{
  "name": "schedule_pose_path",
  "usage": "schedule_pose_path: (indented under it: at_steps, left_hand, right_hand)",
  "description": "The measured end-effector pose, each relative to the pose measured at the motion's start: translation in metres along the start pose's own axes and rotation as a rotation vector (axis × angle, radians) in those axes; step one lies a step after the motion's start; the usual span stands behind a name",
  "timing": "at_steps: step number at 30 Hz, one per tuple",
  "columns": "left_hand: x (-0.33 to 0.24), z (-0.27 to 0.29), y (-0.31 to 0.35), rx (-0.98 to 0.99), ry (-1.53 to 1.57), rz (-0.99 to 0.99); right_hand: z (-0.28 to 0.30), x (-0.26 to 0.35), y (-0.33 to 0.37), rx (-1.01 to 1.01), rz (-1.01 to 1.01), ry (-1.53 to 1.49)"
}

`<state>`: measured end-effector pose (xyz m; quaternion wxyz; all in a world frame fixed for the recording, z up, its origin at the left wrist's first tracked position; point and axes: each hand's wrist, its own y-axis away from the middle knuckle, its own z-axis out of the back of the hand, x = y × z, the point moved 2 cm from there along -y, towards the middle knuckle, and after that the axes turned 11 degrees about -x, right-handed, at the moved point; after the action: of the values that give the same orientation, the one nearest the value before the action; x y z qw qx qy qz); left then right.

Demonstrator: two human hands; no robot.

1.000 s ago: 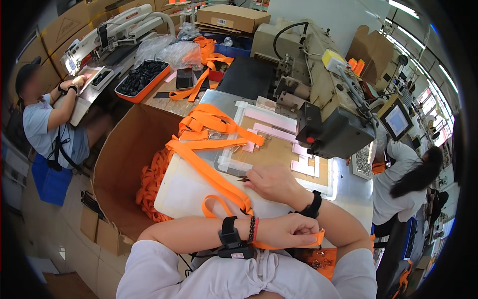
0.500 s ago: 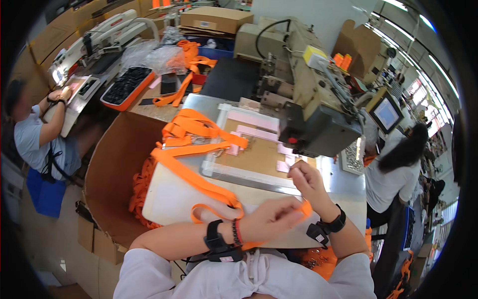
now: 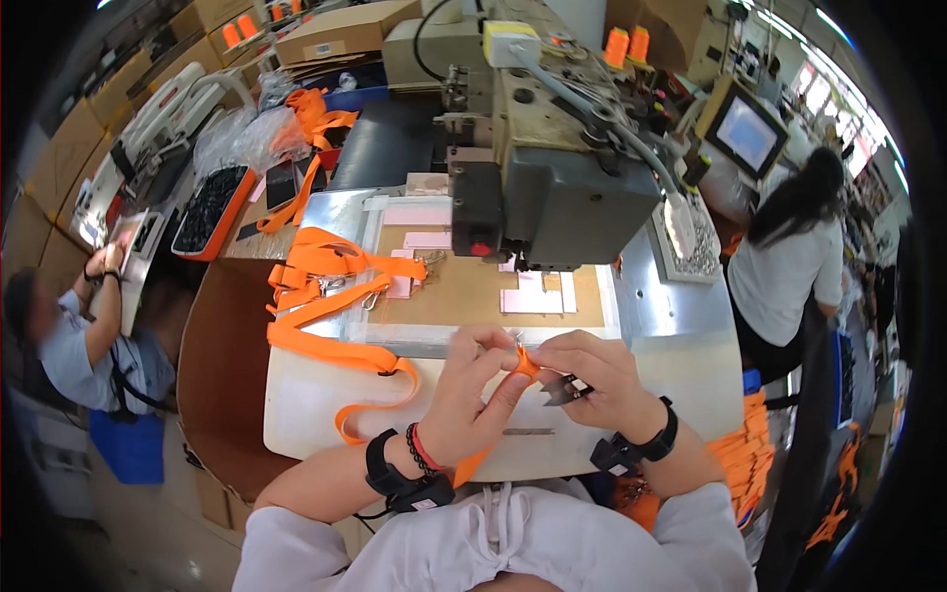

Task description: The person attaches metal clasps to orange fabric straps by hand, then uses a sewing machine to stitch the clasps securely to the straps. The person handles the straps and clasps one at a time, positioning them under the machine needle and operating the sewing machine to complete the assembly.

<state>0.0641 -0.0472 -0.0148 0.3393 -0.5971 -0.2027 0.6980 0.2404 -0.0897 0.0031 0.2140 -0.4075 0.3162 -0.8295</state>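
Note:
An orange strap (image 3: 526, 367) is pinched between my two hands, over the front edge of the white worktable. My left hand (image 3: 481, 385) is closed on its end, where a small metal hook (image 3: 520, 341) shows at the fingertips. My right hand (image 3: 597, 380) is closed too, its fingertips at the same strap end. Under its fingers juts a small black pronged piece (image 3: 565, 391), whose exact kind I cannot make out. To the left, a longer orange strap (image 3: 330, 347) lies folded on the table, with metal hooks (image 3: 373, 296) beside the pile.
A sewing machine head (image 3: 572, 197) overhangs a template plate (image 3: 459, 311) with pink pieces. A tray of small metal parts (image 3: 686, 259) stands at right, near a screen (image 3: 747, 131). An orange bin (image 3: 240, 212) holds black pieces. One person sits at left, another at right.
My hands have come together in front of the plate, the left one moving up with the strap. The view has shifted, and the black piece now shows at my right hand.

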Motion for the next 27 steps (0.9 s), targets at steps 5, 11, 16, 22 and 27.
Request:
schedule_pose_path:
  at_steps: [5,11,16,22,27]
  left_hand:
    - [-0.003,0.003,-0.001,0.168,0.084,0.11]
    - [0.012,0.002,0.002,0.165,0.233,0.292]
    - [0.016,0.001,0.008,0.105,0.149,0.304]
    - [0.011,-0.004,0.007,0.304,0.222,0.433]
    - [0.022,-0.002,0.013,0.355,0.439,0.724]
  right_hand:
    - [0.002,-0.001,0.003,0.133,-0.194,-0.114]
    - [-0.012,-0.004,0.018,-0.029,-0.783,-0.753]
    - [0.004,0.001,0.005,0.387,-0.923,-0.634]
    - [-0.007,-0.016,0.014,-0.066,-0.435,-0.273]
    - [-0.008,-0.02,0.014,0.014,-0.502,-0.264]
